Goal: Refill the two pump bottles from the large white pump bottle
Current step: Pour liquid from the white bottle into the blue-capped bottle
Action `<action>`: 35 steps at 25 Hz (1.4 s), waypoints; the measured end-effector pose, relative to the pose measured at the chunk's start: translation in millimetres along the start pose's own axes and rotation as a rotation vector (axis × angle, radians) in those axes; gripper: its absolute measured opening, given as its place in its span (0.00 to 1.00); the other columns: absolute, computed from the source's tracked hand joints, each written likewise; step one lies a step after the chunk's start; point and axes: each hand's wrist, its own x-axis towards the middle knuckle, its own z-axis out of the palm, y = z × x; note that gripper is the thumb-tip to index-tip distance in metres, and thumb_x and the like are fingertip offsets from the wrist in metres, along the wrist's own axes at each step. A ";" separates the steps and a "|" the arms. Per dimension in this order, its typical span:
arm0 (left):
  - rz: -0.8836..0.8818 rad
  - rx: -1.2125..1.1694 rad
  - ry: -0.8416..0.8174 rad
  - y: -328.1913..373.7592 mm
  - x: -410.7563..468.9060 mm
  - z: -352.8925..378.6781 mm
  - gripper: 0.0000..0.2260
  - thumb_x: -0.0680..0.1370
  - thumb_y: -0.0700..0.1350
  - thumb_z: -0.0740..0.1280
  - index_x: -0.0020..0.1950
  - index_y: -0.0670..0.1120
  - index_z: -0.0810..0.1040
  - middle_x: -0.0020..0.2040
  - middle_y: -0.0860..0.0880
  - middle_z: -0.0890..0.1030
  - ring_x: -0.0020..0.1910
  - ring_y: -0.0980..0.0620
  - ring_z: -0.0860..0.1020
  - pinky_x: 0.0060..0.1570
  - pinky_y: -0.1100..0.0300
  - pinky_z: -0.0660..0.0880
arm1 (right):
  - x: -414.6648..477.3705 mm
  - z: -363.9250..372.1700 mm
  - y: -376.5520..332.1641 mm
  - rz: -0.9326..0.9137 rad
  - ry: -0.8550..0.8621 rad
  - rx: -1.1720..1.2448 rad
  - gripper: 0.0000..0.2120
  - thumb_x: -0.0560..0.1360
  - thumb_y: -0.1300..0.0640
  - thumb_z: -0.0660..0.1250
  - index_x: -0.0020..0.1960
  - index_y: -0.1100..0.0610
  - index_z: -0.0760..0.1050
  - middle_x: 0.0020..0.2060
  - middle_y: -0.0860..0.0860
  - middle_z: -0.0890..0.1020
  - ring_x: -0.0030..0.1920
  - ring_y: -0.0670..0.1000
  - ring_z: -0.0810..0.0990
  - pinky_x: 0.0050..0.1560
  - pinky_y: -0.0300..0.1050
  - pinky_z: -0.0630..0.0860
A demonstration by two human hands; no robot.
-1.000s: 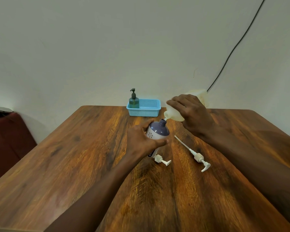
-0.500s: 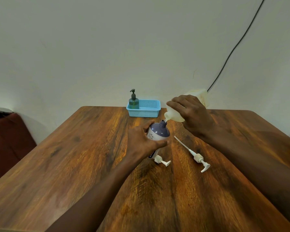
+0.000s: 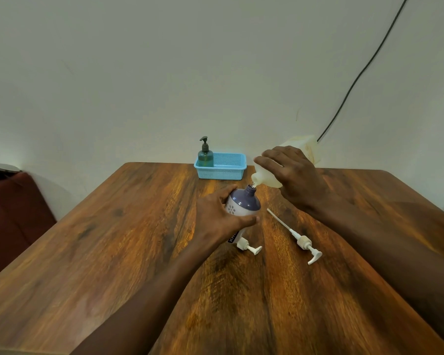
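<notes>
My left hand [image 3: 215, 213] grips a purple-and-white bottle [image 3: 242, 204] standing on the wooden table [image 3: 113, 252], its neck open. My right hand [image 3: 292, 172] holds the large white bottle [image 3: 303, 147] tilted down, with its mouth touching the purple bottle's neck. Two white pump heads lie on the table: a short one [image 3: 248, 246] just in front of the purple bottle and a long-tubed one [image 3: 303, 242] to its right. A green pump bottle [image 3: 205, 156] stands in the left end of a blue basket [image 3: 228, 170] at the table's far edge.
A pale wall rises right behind the table, with a black cable [image 3: 356, 78] running diagonally down it. A dark red seat [image 3: 8, 213] sits to the left of the table.
Both hands and the two bottles hold nearly the same pose. The white bottle's mouth stays at the purple bottle's neck.
</notes>
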 end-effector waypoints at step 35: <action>-0.036 -0.004 -0.008 5.3 -7.7 -2.4 0.32 0.63 0.59 0.82 0.65 0.55 0.79 0.50 0.62 0.80 0.45 0.70 0.78 0.43 0.77 0.74 | 7.9 -10.5 -7.5 -0.146 0.039 -0.073 0.29 0.63 0.72 0.79 0.63 0.61 0.80 0.58 0.63 0.82 0.57 0.65 0.81 0.59 0.57 0.78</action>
